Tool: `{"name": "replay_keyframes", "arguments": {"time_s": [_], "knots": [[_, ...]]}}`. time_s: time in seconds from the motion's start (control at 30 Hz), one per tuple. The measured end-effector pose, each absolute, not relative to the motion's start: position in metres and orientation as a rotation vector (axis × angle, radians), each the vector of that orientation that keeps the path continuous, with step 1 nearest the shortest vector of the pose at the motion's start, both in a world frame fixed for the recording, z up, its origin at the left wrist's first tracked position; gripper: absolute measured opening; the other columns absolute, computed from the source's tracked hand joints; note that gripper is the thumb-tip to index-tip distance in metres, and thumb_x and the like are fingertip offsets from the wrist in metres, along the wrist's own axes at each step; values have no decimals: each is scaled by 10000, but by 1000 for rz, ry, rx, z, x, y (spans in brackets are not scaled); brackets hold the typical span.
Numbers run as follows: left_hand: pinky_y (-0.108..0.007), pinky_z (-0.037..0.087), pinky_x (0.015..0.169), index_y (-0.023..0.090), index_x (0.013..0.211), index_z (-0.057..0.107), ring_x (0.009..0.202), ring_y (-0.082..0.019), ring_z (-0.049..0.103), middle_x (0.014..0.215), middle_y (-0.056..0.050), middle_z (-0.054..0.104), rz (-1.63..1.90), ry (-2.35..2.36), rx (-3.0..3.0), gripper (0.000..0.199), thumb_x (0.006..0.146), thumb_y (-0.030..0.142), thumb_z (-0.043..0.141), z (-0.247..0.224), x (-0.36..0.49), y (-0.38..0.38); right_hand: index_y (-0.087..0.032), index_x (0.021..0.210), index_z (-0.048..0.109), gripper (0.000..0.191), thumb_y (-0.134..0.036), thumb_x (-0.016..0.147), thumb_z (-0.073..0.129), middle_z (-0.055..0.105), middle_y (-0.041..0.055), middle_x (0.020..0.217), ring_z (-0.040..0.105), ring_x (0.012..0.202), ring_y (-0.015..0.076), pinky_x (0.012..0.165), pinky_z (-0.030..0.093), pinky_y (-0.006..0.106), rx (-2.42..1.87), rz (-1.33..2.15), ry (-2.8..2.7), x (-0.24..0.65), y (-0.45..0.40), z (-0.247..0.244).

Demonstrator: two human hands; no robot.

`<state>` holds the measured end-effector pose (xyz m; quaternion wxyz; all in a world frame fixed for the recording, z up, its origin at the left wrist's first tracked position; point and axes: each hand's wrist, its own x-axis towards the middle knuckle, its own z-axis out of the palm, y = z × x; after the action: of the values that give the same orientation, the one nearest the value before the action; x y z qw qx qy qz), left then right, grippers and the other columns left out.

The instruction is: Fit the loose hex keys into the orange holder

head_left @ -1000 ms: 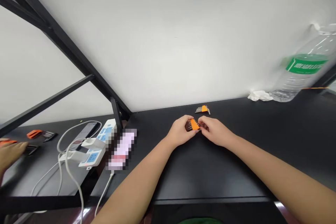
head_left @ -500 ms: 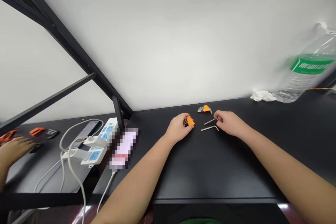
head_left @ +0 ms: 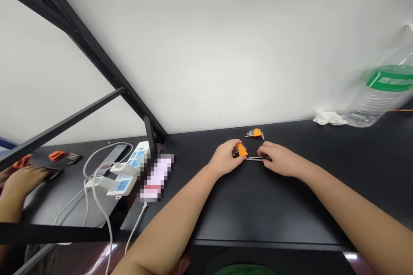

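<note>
My left hand (head_left: 226,159) is closed around an orange hex key holder (head_left: 242,150), with several metal keys showing beside my fingers. To its right, my right hand (head_left: 279,159) pinches at the bent end of L-shaped hex keys (head_left: 254,158) low over the black table. Two shafts appear to lie side by side, pointing left toward the holder. Whether both are gripped I cannot tell, as my fingers hide the bent ends. Behind my hands, near the wall, lies a second orange holder with hex keys (head_left: 257,132).
A white power strip (head_left: 142,148) with plugs and cables and a blurred-out phone (head_left: 158,176) are on the left. A metal frame (head_left: 149,133) divides the tables. Beyond it, another person's hand (head_left: 26,180) works near orange-handled tools (head_left: 57,155). Tissue (head_left: 329,118) and a large bottle (head_left: 371,103) stand right.
My right hand has moved down onto the hex key that was lying on the table, bringing its held key alongside. My left hand keeps the orange holder. The view has shifted slightly.
</note>
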<state>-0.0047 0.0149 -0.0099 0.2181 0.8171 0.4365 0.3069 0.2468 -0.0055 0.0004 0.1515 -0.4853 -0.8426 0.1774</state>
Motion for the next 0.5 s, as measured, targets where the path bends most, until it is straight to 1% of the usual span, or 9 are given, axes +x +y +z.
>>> {"name": "replay_keyframes", "arguments": {"time_s": [0.07,0.17,0.33,0.43,0.5], "knots": [[-339,571,870,225,1260,597,944,-198,682,1178,-58,693,850,1156,2284,507,784,299,756,-7,-2,12,-218,965,604,108,-230,882,537,625,38,1008,587,822,148,732,451,278,-1361,522,-2335,241,-9,5],[-329,565,849,223,1241,601,935,-196,673,1151,-58,691,855,1106,2313,486,790,313,757,-3,2,7,-212,939,570,88,-291,911,544,636,26,936,585,805,144,726,448,275,-1264,581,-2231,231,-12,9],[-315,540,806,228,1201,615,903,-189,656,1074,-48,685,859,1096,2352,428,802,310,746,1,3,6,-213,895,533,60,-245,915,487,630,4,849,554,721,125,680,424,264,-1167,648,-2168,219,-12,5],[-308,526,800,231,1208,609,882,-180,644,1047,-39,677,863,1072,2365,433,807,317,748,1,3,6,-217,894,523,32,-241,874,517,618,-8,825,559,716,123,681,439,258,-1161,773,-2058,215,-12,2],[-302,517,787,234,1199,611,858,-174,632,1017,-33,671,848,1062,2387,414,818,330,740,2,4,5,-220,877,508,67,-234,824,546,598,-21,797,555,706,120,671,446,250,-1187,852,-1963,214,-12,1]]}}
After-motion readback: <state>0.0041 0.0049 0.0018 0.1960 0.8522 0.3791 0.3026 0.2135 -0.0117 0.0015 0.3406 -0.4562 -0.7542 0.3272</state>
